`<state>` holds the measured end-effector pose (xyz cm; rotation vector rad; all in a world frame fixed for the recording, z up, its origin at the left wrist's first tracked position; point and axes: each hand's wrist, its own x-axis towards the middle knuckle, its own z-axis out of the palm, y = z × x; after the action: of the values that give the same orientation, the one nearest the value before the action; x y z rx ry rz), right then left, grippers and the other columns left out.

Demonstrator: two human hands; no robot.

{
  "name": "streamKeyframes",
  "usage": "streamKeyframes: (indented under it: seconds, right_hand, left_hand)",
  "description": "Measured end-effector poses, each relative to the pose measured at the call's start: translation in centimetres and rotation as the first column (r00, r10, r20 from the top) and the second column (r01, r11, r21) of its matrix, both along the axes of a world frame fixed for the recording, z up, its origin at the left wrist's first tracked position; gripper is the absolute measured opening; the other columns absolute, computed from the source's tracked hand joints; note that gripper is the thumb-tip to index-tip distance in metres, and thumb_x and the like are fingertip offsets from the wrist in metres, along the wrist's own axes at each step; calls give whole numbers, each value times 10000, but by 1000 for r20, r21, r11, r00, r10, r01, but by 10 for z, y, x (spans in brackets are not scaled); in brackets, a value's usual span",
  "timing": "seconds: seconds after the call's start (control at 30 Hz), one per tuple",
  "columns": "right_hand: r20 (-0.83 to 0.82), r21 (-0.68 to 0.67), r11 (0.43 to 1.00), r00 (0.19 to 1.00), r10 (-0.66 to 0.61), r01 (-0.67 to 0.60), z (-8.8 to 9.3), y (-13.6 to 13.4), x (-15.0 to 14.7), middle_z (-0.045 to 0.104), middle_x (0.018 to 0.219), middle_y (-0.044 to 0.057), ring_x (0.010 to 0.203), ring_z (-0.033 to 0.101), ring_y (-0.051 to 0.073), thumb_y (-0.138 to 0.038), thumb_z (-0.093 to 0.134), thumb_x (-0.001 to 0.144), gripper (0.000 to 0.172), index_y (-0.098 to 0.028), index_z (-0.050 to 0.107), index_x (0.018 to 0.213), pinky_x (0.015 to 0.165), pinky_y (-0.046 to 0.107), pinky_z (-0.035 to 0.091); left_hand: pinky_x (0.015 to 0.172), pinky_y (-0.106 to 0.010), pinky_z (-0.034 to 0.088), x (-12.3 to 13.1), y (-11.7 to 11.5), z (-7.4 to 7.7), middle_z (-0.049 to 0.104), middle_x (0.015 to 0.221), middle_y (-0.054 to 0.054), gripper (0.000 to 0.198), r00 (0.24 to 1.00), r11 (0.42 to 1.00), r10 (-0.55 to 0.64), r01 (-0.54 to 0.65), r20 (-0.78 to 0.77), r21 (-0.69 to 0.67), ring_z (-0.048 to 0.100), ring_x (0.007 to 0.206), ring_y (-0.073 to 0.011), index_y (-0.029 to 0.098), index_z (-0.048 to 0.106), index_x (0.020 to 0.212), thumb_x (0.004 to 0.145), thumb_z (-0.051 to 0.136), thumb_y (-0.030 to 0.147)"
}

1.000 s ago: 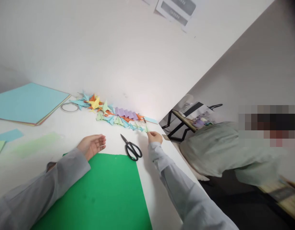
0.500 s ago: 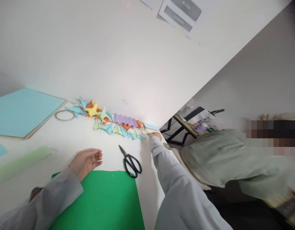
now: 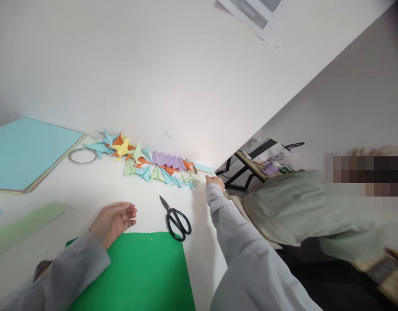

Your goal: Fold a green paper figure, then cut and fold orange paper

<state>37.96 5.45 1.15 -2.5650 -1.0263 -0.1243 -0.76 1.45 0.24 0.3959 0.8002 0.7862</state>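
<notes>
My left hand (image 3: 114, 222) is held over the upper left edge of a green sheet (image 3: 137, 272), its fingers slightly curled and nothing in it. My right hand (image 3: 215, 181) reaches to the table's far right corner, beside a light blue paper strip (image 3: 204, 169); its fingertips are too small to make out. Black-handled scissors (image 3: 175, 219) lie at the green sheet's upper right corner. Along the wall runs a row of folded paper pieces, among them a yellow one (image 3: 122, 148) and a pleated purple one (image 3: 168, 160).
A tape roll (image 3: 83, 156) lies beside stacked coloured paper (image 3: 33, 151) at the left. Nearer is a pale green strip (image 3: 27, 229). To the right, a person in a grey-green top (image 3: 289, 207) leans near a shelf with items (image 3: 251, 168).
My right hand has moved slightly right, away from the end of the folded pieces. My left hand stays nearly where it was. The view has shifted a little.
</notes>
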Motion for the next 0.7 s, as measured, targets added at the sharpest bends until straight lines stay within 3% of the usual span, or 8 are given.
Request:
streamKeyframes:
  seconds: [0.07,0.17,0.27,0.37,0.43,0.53,0.7]
  right_hand:
    - [-27,-35,998,998,-49,48,5,-22,-2,563,1121,76,947,571,184,-318,492,871,275,-165,544,1093,807,387,484]
    - [-46,-45,999,999,10,-12,-3,-62,-20,658,978,121,960,593,241,-351,413,871,363,-93,656,952,871,343,437]
    - [-55,-51,989,989,134,-137,-26,-101,-49,606,1156,114,1111,527,210,-323,433,839,365,-107,625,1061,952,281,375]
    - [-72,-92,970,973,220,-226,-48,-126,-74,466,1328,147,1238,410,246,-353,498,785,494,-88,531,1200,1022,364,302]
    - [-40,-159,951,964,263,-266,-55,-133,-83,376,1398,129,1297,323,239,-384,403,834,526,-115,445,1285,1052,418,235]
    - [8,-249,942,972,235,-225,-55,-132,-85,345,1417,107,1300,311,215,-406,345,855,533,-137,405,1312,1056,406,222]
    - [-12,-244,941,971,237,-233,-56,-127,-77,349,1414,106,1301,311,208,-430,345,852,554,-118,410,1306,1064,388,223]
  left_hand:
    - [582,-243,496,-1,1,-1,599,634,-61,204,1000,1000,4,-4,8,-8,585,590,-122,105,612,627,787,491,64]
    - [580,-242,497,-2,3,-2,600,633,-55,178,1000,1000,-3,3,23,-5,585,581,-114,101,604,652,781,492,51]
    - [571,-235,493,-3,5,-2,590,621,-43,188,999,1000,-6,7,32,-24,578,563,-103,101,590,658,800,473,62]
    - [566,-230,487,-4,5,-1,585,625,-35,185,999,999,-3,5,37,-52,571,555,-95,106,584,670,809,467,72]
    - [559,-224,479,-4,5,0,573,619,-27,176,998,998,-10,14,67,-60,560,544,-87,105,582,679,810,469,72]
    - [535,-219,461,-6,4,1,523,571,-7,186,992,998,-27,34,119,-55,511,492,-70,102,564,653,813,471,81]
    - [483,-214,415,-13,2,3,414,491,23,311,980,995,-66,78,190,-55,389,410,-49,120,477,526,834,437,114]
